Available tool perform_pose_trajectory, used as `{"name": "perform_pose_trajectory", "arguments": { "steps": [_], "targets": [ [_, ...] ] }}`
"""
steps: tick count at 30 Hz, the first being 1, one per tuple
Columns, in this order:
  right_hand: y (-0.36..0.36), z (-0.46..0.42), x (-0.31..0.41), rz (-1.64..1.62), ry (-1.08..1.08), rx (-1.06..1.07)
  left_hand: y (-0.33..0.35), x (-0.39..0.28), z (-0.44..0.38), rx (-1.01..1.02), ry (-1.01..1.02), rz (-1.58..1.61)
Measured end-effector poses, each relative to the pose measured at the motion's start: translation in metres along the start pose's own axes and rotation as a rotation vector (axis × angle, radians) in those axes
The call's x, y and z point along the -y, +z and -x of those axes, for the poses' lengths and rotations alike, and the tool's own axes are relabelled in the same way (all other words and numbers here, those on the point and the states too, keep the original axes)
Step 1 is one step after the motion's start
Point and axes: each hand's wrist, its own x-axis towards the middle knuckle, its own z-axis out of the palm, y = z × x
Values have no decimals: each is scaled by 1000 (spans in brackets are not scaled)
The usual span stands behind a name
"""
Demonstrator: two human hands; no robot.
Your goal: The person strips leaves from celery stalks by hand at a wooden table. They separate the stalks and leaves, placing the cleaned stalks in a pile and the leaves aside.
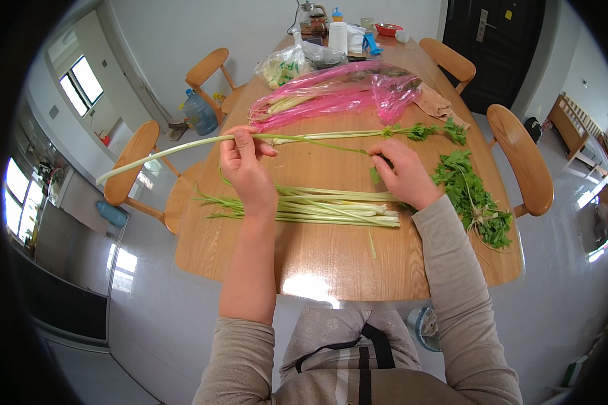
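My left hand [247, 162] pinches a long pale-green celery stalk [172, 152], whose thick end sticks out to the left. My right hand [403, 169] has its fingers closed at the thin right end of the same stalk. Below the hands a bundle of bare celery stalks [334, 212] lies across the wooden table. Beyond the hands rests another stalk with leaves [423, 132]. A heap of celery leaves [466, 192] with stringy roots or thin stems lies to the right of my right hand.
A pink plastic bag [334, 98] with more celery lies farther back, beside a clear plastic bag [286, 66] and a tan cloth [438, 101]. A paper roll [338, 38] and a red bowl [388, 29] stand at the far end. Wooden chairs [522, 157] flank the table; a bin [425, 329] is below its edge.
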Motion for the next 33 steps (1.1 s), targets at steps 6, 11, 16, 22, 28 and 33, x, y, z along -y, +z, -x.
{"name": "perform_pose_trajectory", "arguments": {
  "steps": [6, 11, 16, 22, 28, 33],
  "targets": [
    [-2, 0, 1, 20, -23, -37, 0, 1, 0, 14, 1, -4],
    [-9, -2, 1, 97, -54, -14, -2, 1, 0, 2, 9, -18],
    [-11, 6, -29, 159, 45, -62, -13, 1, -8, -60, 20, -1],
    [-32, 15, -50, 530, 230, -169, -7, -2, -6, -16, 17, -9],
    [-62, 18, -46, 872, 714, 24, -5, -4, -2, 48, 91, -179],
    [-65, 29, -56, 1019, 844, 208, -4, 0, 0, 148, 201, -399]
  ]
}}
